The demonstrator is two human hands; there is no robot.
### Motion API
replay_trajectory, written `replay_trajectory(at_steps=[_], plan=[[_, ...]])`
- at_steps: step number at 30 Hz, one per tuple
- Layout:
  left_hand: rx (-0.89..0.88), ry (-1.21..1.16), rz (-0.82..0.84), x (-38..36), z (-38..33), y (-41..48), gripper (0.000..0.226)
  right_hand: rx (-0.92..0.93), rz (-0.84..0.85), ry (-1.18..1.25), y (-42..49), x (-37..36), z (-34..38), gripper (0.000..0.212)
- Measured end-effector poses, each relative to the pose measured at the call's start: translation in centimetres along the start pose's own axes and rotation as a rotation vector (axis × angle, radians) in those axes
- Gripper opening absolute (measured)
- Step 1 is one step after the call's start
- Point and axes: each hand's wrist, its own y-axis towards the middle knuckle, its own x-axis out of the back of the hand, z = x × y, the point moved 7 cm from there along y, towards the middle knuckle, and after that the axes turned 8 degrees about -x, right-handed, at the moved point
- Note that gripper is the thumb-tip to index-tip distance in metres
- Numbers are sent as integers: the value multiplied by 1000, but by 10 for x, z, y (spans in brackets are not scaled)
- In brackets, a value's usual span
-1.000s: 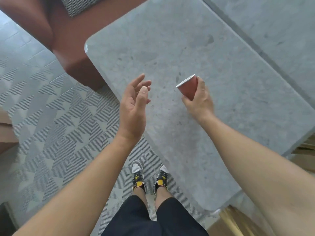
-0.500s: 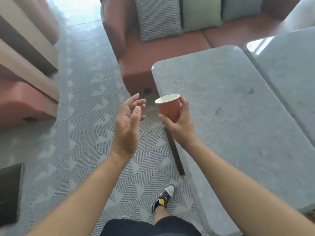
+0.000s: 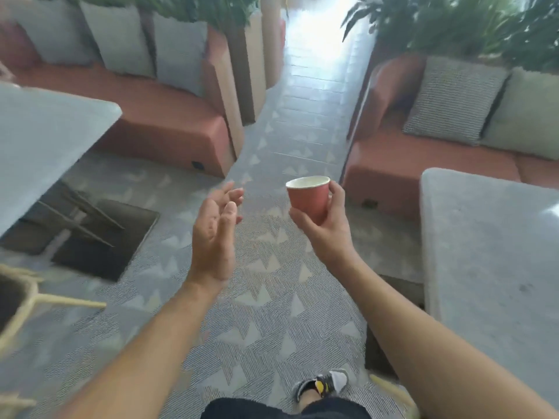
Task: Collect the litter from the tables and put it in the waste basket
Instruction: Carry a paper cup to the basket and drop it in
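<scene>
The right hand (image 3: 325, 234) grips the red cup (image 3: 308, 199) upright over the carpet (image 3: 260, 297), with the left hand (image 3: 214, 234) loose and empty beside it. The left bench (image 3: 39, 140) and right bench (image 3: 490, 252) flank the open aisle (image 3: 305, 95), red sofas (image 3: 163, 116) behind them, plants (image 3: 453, 22) further back.

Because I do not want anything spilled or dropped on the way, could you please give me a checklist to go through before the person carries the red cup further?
1. Grip: the right hand curls round the lower part of the red paper cup: ok.
2. Cup attitude: about upright, mouth up: ok.
3. Cup contents: the inside is hidden at this angle: cannot tell.
4. Spare hand: the left hand is open and holds nothing: ok.
5. Waste basket located: none can be made out in this blurred view: cannot tell.
</scene>
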Motion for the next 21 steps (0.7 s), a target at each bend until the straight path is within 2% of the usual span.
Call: replay_trajectory(at_steps=[10,13,18,21], plan=[[-60,139,-368,273,-46,-63,42,49,337,88,-92,-246,55,76],[-61,180,-471,337,-60,-91,38,64,463,88,-124,-312,66,79],[-55,235,-664,430,-78,-143,50,102,639,63,-170,-407,82,75],[-57,267,-771,477,-87,-171,47,110,742,42,-191,-459,89,76]])
